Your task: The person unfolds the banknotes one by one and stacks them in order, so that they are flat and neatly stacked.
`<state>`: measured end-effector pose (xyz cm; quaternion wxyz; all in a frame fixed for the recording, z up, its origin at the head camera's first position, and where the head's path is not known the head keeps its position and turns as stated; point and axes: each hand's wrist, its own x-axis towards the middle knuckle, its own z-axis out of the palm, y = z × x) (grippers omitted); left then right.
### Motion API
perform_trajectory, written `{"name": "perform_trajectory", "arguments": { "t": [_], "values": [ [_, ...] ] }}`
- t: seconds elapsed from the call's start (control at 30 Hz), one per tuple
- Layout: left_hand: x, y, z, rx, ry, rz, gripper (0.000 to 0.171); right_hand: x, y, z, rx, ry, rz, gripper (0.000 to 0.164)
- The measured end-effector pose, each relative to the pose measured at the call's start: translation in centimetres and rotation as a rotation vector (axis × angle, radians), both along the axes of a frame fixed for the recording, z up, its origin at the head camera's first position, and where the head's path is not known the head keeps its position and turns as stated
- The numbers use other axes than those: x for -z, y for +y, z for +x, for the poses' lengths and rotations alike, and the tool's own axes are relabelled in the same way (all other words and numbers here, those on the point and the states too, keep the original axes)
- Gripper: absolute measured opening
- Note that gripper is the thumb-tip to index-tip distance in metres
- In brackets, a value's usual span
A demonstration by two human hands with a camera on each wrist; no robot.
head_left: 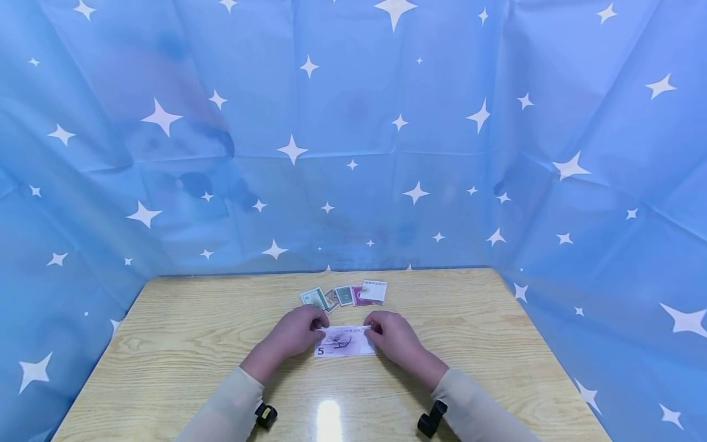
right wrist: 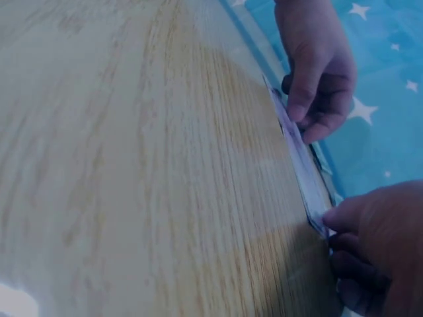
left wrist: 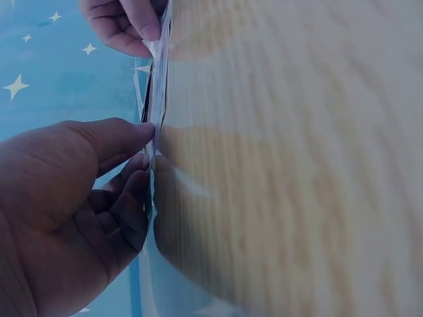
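A pale purple banknote point(head_left: 343, 342) marked with a 5 lies low over the table, its printed branch picture showing in the head view. My left hand point(head_left: 299, 329) pinches its upper left corner between thumb and fingers, and my right hand point(head_left: 395, 335) pinches the upper right one. Both wrist views show the note nearly edge-on, with the left thumb point(left wrist: 129, 137) on its face. Whether the note touches the wood cannot be told. Just beyond the hands lie several other notes, among them a green one point(head_left: 314, 298), a teal one point(head_left: 344, 295) and a whitish one point(head_left: 374, 290).
The wooden table point(head_left: 182, 350) ends at the back against a blue curtain point(head_left: 353, 202) with white stars, which also hangs along both sides. A glare spot point(head_left: 329, 420) shines near the front. Dark wrist cameras point(head_left: 266, 415) sit on both sleeves.
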<state>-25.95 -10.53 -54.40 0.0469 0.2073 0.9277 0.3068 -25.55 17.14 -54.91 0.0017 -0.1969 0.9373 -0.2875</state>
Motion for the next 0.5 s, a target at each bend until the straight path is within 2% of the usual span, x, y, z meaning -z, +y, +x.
{"name": "perform_trajectory", "arguments": {
  "t": [0.5],
  "values": [
    [0.03,-0.25,0.05,0.009,0.0,0.024,0.013,0.31,0.01,-0.18,-0.011,-0.011,-0.018,0.01]
  ]
}}
